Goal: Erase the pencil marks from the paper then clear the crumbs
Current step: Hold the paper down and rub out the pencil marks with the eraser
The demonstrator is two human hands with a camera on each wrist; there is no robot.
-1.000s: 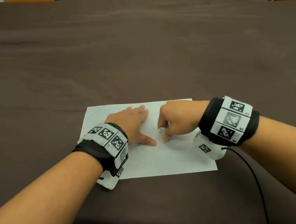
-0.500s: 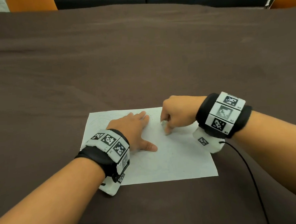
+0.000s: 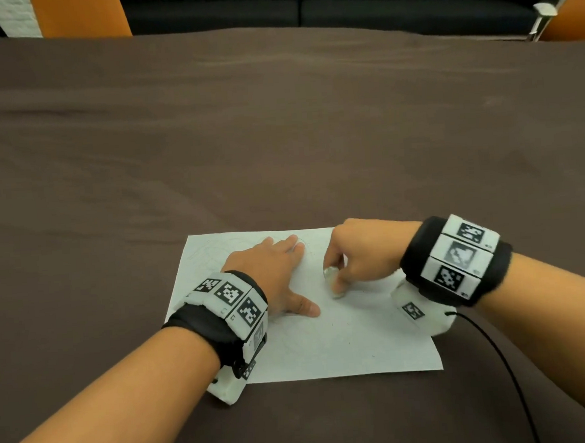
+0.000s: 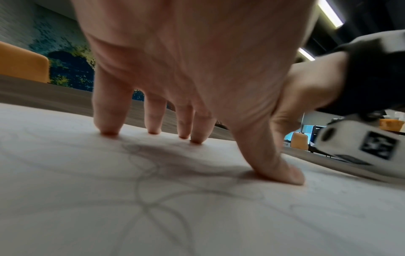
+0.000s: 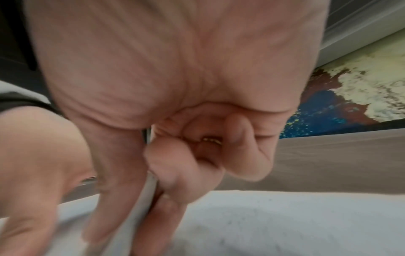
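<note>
A white sheet of paper (image 3: 343,341) lies on the brown tablecloth, with faint looping pencil lines (image 4: 153,201) drawn on it. My left hand (image 3: 277,273) lies flat on the sheet's left half, fingers straight and thumb spread, fingertips (image 4: 108,131) pressing down. My right hand (image 3: 355,262) pinches a pale eraser (image 3: 332,280) between thumb and fingers and holds its lower end against the paper just right of the left thumb. In the right wrist view the eraser (image 5: 142,204) shows as a blurred light strip between curled fingers. Tiny dark specks (image 3: 371,355) dot the sheet's near right part.
The brown cloth (image 3: 279,136) covers the whole table around the sheet. A black cable (image 3: 505,362) trails from the right wrist toward the near right. Orange chairs (image 3: 80,15) and a dark sofa stand beyond the far edge.
My right hand with the eraser has slid back and forth over the paper's middle, toward me again now. The left hand stays pressed in the same spot. The camera has tilted up.
</note>
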